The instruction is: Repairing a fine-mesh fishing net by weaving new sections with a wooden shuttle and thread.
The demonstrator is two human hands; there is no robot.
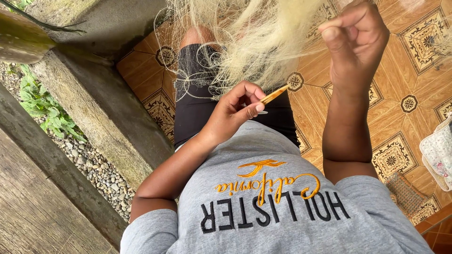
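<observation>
A pale, fine fishing net [254,42] hangs bunched over my lap and black shorts [197,108]. My left hand [233,113] pinches a thin yellow netting needle [274,94] between thumb and fingers, its tip pointing right toward the net. Raised at the upper right, my right hand [355,44] has its fingers closed and seems to grip fine strands of the net. The strands themselves are hard to see in the fist. My grey printed shirt [263,207] fills the bottom of the view.
Patterned orange floor tiles [400,70] lie under me. A rough concrete ledge [94,103] runs along the left, with gravel [94,164] and green plants [42,106] beyond it. A flowered cloth [438,150] and a woven item [405,193] sit at the right.
</observation>
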